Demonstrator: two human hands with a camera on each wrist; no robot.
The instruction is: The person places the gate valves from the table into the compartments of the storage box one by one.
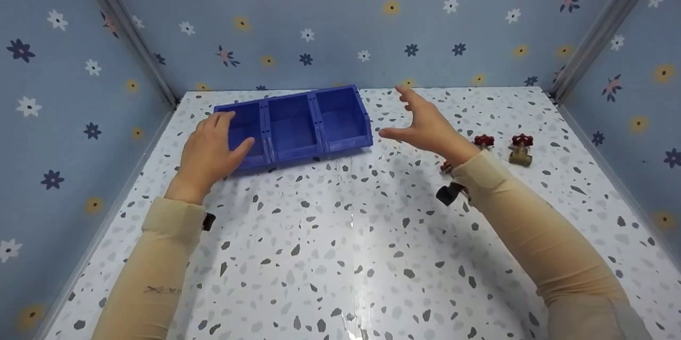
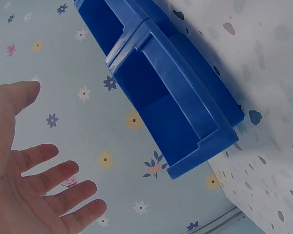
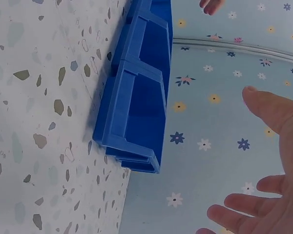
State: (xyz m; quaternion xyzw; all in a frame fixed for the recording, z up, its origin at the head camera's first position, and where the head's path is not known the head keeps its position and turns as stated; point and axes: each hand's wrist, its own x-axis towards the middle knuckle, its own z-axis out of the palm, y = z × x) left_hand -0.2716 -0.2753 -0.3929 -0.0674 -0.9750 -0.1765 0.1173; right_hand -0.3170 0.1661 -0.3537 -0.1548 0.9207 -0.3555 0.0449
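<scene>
A blue three-compartment bin (image 1: 291,126) sits at the back of the speckled table, slightly angled. My left hand (image 1: 210,151) is over its left end, fingers spread; the left wrist view shows the left hand (image 2: 44,180) apart from the bin (image 2: 185,92) with nothing in it. To the right of the bin, my right hand (image 1: 425,124) hovers with thumb and fingers apart and holds nothing. In the right wrist view a gap separates the right hand (image 3: 263,195) from the bin (image 3: 119,107).
Brass valves with red handwheels lie on the right: one valve (image 1: 521,149) in full sight, another valve (image 1: 483,141) partly behind the right forearm, and a further red part (image 1: 446,167) by that wrist. Flower-patterned panels (image 1: 319,21) enclose the table (image 1: 340,244) at back and sides.
</scene>
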